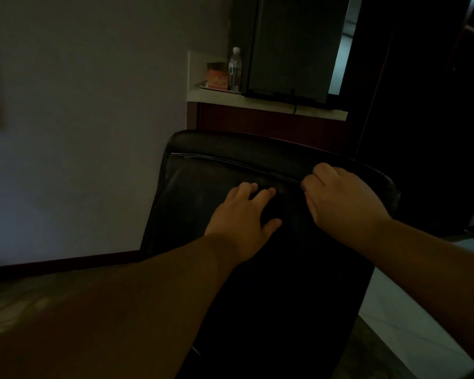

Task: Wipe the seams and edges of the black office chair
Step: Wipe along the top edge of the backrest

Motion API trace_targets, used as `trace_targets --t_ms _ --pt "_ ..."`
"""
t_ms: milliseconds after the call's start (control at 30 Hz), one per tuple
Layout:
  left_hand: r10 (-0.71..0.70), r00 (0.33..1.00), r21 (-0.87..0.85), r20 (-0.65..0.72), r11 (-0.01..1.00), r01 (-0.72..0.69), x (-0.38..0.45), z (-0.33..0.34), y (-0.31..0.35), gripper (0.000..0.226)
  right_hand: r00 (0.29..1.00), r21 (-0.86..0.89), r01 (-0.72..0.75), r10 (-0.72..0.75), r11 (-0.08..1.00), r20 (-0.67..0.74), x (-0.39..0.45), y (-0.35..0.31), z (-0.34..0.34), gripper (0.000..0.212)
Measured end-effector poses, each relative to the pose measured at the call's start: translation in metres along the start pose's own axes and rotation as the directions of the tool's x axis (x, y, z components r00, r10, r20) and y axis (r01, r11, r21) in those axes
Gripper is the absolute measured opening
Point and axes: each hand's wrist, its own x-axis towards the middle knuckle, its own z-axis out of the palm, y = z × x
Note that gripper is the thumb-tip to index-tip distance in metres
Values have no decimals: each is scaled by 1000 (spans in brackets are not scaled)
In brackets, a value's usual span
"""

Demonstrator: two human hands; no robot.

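Two bare hands work on the black office chair (208, 181), whose padded backrest fills the centre and lower middle of the frame, smooth and faintly glossy like leather or vinyl, rounded at the top corners. A raised piped seam (230, 163) runs across it just under the top edge, from centre left toward centre right. Step in hand, as judged: wiping along that upper seam. The right hand (342, 198), right of centre, sits on the seam with fingers curled tight and knuckles up; light is poor, so whether a cloth is bunched inside that fist cannot be told. The left hand (244, 214), centre frame, lies flat on the back panel just below the seam, fingers spread and pressing, apparently steadying the backrest. Next move likely calls for drawing the right hand along the piping toward the corner, keeping pressure in the groove, left hand bracing against any swivel. Behind, upper centre, a pale shelf (268, 103) carries a dark boxy appliance (290, 45), a clear plastic bottle (234, 69) and a small orange carton (217, 77). A plain wall (80, 105) fills the left of the frame.
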Motion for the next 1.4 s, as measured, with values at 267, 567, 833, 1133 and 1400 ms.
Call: trace_targets --t_ms 267,567,833,1133,1400 --pt "-19 1000 62 10 998 18 -3 -4 4 69 1000 -34 -3 4 999 29 1 -4 -6 30" --pt "-96 977 65 189 994 85 -6 -27 22 74 973 -24 -127 129 992 190 -8 -10 -33 27" --pt "-94 957 131 276 990 59 -7 -36 18 80 959 83 -236 218 968 183 -8 -10 -32 31" --pt "25 949 322 315 937 -132 1 -45 -4 88 976 23 -148 142 989 165 -3 -6 -10 26" --pt "29 947 416 319 894 -167 11 -53 -40 88 993 97 -61 50 993 110 33 -16 4 20"
